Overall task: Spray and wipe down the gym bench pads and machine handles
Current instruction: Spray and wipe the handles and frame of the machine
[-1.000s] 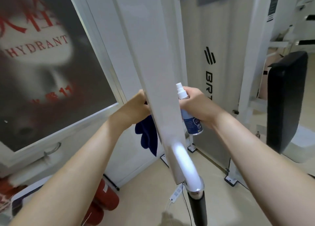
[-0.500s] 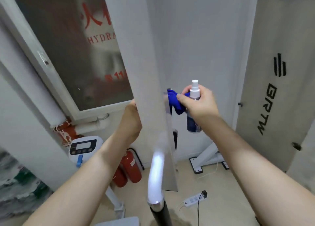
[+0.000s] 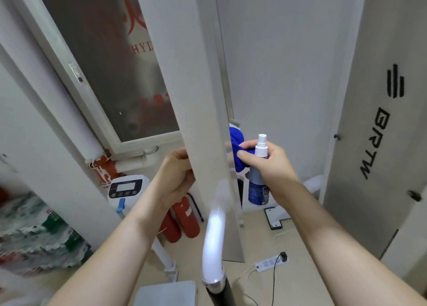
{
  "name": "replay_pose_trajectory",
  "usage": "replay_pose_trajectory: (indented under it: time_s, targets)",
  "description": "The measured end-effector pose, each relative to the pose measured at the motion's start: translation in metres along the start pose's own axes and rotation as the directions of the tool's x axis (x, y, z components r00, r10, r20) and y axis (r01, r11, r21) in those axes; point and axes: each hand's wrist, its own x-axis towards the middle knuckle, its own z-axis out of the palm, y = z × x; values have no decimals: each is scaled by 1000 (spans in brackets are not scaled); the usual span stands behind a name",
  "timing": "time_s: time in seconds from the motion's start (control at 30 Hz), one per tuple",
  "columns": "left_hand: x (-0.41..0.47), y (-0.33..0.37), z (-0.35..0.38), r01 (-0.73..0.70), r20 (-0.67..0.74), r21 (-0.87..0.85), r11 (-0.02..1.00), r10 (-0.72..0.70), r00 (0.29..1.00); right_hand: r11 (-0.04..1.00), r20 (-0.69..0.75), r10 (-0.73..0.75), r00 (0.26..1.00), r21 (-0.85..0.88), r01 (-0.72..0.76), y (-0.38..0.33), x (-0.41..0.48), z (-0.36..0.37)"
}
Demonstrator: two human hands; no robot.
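Note:
A white machine arm (image 3: 198, 120) runs down the middle of the view and ends in a curved white tube (image 3: 212, 236) with a black handle grip (image 3: 219, 294). My right hand (image 3: 272, 164) grips a spray bottle (image 3: 257, 188) with a white nozzle, just right of the arm. Its thumb and forefinger also pinch a blue cloth (image 3: 236, 137), which peeks out from behind the arm. My left hand (image 3: 175, 176) sits curled against the arm's left edge. Its fingertips are hidden behind the arm.
Red fire extinguishers (image 3: 184, 222) stand on the floor behind the arm. A hydrant cabinet window (image 3: 104, 63) is at the left. A white device with a display (image 3: 127, 188) and a power strip (image 3: 270, 263) are below, and a grey BRTW panel (image 3: 379, 144) is at the right.
My view has swung left, away from the black pad. The blue cloth went from my left hand's side of the arm to the right side, where my right thumb now pinches it.

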Motion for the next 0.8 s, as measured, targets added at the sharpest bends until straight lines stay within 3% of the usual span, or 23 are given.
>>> replay_pose_trajectory:
  time_s: [0.13,0.2,0.27,0.33,0.4,0.47,0.53,0.6,0.67,0.73,0.8]
  targets:
    - [-34,23,-9,-43,78,29,999,41,996,999,115,-3,993,38,-1,-15,-20,-11]
    - [-41,20,-12,-38,-4,267,963,40,999,999,77,29,997,-35,-27,-9,-22,-14]
    - [-56,23,-6,-126,-182,538,833,261,948,991,2,60,998,-120,-59,1,-23,-13]
    - [-79,33,9,-306,-173,693,653,563,808,981,-58,56,997,-181,-66,9,-20,-11]
    - [-99,37,35,-469,83,785,405,682,726,969,-82,27,996,-242,-47,12,-17,-11]
    - [-104,28,68,-542,404,838,59,600,691,971,-82,10,997,-239,-30,13,-14,-11]
    - [-94,11,95,-505,602,798,-329,444,663,980,-51,5,999,-201,-15,9,-9,-12]
    - [-76,-1,110,-414,640,729,-545,328,695,979,-45,7,999,-203,-16,4,0,-14]
    - [-57,-7,125,-309,588,746,-590,365,722,974,-62,-5,998,-228,-9,0,14,-20]
    - [-44,5,146,-153,415,799,-582,348,840,981,-94,-8,996,-192,-11,-1,26,-24]
    - [-19,18,167,16,174,690,-724,188,967,992,-116,9,993,-121,-24,-2,36,-33]
